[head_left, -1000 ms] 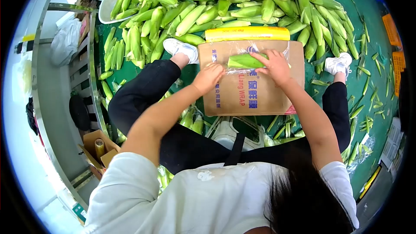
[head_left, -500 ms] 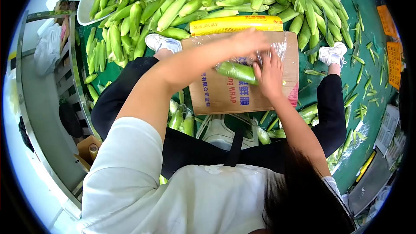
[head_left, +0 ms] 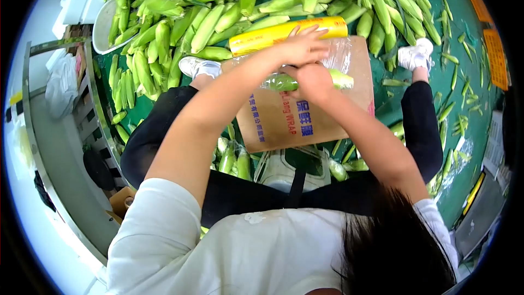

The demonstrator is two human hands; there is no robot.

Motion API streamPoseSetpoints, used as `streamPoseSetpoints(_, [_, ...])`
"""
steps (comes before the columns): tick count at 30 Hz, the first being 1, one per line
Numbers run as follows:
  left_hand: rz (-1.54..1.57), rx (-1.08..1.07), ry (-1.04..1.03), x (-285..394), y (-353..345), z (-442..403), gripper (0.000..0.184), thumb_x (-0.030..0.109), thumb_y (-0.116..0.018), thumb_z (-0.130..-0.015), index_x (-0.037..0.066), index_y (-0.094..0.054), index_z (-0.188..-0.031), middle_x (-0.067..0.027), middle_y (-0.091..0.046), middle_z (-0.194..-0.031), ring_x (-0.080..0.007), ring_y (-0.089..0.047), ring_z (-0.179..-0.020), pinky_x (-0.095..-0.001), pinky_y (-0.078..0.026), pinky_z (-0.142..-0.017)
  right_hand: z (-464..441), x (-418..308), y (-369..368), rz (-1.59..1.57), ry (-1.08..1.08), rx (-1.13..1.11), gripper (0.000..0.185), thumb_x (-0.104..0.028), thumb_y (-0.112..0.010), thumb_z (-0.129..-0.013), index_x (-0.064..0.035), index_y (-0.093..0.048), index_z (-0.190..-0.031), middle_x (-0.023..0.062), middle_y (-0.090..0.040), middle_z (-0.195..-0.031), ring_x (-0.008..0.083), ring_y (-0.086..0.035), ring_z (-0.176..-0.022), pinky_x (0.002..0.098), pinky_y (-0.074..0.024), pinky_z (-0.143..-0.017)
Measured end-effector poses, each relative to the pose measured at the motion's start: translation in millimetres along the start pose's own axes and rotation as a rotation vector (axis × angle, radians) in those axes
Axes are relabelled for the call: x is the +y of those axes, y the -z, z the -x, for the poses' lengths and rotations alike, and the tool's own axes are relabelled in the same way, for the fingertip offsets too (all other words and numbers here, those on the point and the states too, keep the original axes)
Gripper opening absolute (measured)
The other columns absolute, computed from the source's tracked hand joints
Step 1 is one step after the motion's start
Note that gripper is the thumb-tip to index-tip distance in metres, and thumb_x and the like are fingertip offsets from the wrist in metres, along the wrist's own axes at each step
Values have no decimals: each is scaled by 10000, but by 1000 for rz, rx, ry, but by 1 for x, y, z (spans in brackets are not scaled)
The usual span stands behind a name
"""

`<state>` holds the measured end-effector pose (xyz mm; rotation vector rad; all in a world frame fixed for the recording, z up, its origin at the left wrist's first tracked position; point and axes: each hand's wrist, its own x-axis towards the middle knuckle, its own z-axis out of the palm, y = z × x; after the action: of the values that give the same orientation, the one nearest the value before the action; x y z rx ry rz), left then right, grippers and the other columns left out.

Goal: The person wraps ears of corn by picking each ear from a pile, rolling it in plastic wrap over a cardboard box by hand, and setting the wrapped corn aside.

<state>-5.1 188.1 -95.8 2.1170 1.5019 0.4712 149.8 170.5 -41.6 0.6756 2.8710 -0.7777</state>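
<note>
An ear of corn, partly in clear plastic film, lies across the cardboard box between my legs. My right hand is closed over the middle of the ear, covering it. Just above, my left hand has its fingers spread, near the yellow roll of wrap at the box's far edge. Clear film stretches over the box between roll and corn. Whether the left palm touches the film is hidden.
A large heap of green corn ears lies beyond the box, beside a white tub. Wrapped ears lie by a white stool. Orange crates stand right; a metal-framed rack stands left.
The corn has turned more level across the box. My right hand has moved left and up over the ear. My left hand, blurred before, now shows spread fingers. The view has shifted slightly.
</note>
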Motion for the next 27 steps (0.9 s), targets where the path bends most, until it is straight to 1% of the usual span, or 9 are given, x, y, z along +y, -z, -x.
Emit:
streamPoseSetpoints(6, [-355, -38, -234, 39, -23, 28, 468, 461, -545, -977, 488, -485, -1440, -52, -295, -1639, -286, -266, -1510, -607, -144, -1211, 27, -26, -16, -274, 188, -1405, 776, -604, -825, -671, -122, -692, -1265, 113, -700, -1223, 253, -641, -1125, 409, -509, -957])
streamPoseSetpoints(8, [-416, -7, -234, 41, -32, 29, 534, 428, -574, -954, 398, -467, -1476, -74, -308, -1629, -279, -287, -1500, -601, -184, -1200, 77, -63, -5, -478, 324, -1527, 713, -566, -783, -785, -105, -662, -1315, 89, -681, -1257, 235, -618, -1110, 374, -481, -964])
streamPoseSetpoints(10, [-430, 23, -151, 64, -47, 45, 573, 397, -580, -949, 311, -454, -1501, -95, -328, -1616, -281, -303, -1491, -595, -206, -1194, 129, -78, 9, -1050, -59, -1628, 827, -526, -743, -850, -3, -481, -1434, 150, -664, -1211, 210, -627, -1060, 349, -488, -937])
streamPoseSetpoints(13, [-279, -134, -203, 115, -88, 79, 611, 251, -576, -933, 139, -419, -1513, -151, -352, -1593, -305, -317, -1481, -466, -244, -1215, 180, -55, 34, -1356, -216, -1159, 722, -502, -679, -904, -11, -483, -1395, 133, -645, -1189, 211, -670, -949, 352, -561, -791])
streamPoseSetpoints(15, [621, -173, -28, 158, -109, 142, 563, 120, -602, -866, 30, -477, -1408, -223, -443, -1486, -390, -416, -1389, -467, -346, -1147, 199, -25, 52, -1730, -485, -825, 644, -514, -623, -946, -28, -505, -1353, 133, -647, -1184, 235, -685, -962, 371, -582, -764])
streamPoseSetpoints(17, [551, -149, -41, 197, -100, 175, 651, 13, -607, -761, 19, -472, -1397, -261, -484, -1414, -390, -442, -1362, -461, -364, -1127, 220, 0, 50, -1930, -656, -512, 621, -529, -560, -984, -33, -503, -1352, 180, -657, -1192, 293, -696, -1005, 436, -600, -771])
streamPoseSetpoints(22, [-272, 203, -179, 251, 29, 155, 636, 123, -705, -763, 123, -509, -1369, -195, -431, -1479, -401, -518, -1284, -498, -415, -1077, 227, -16, 52, -1738, -609, -677, 505, -418, -668, -944, -24, -557, -1240, 148, -674, -987, 250, -715, -812, 403, -602, -683])
streamPoseSetpoints(24, [0, -437, 2, 256, 45, 138, 515, 139, -696, -766, 155, -546, -1258, -179, -590, -1303, -361, -674, -1027, -482, -540, -897, 219, -42, 67, -1680, -605, -877, 564, -233, -780, -858, -11, -500, -1294, 135, -667, -996, 224, -701, -855, 388, -605, -717])
streamPoseSetpoints(27, [171, -551, 23, 241, 53, 140, 318, 144, -702, -760, 87, -614, -1060, -170, -695, -1003, -377, -687, -828, -472, -554, -736, 236, -68, 99, -1255, -469, -611, 815, -218, -846, -756, -33, -423, -1428, 171, -655, -1156, 270, -676, -1019, 394, -562, -886])
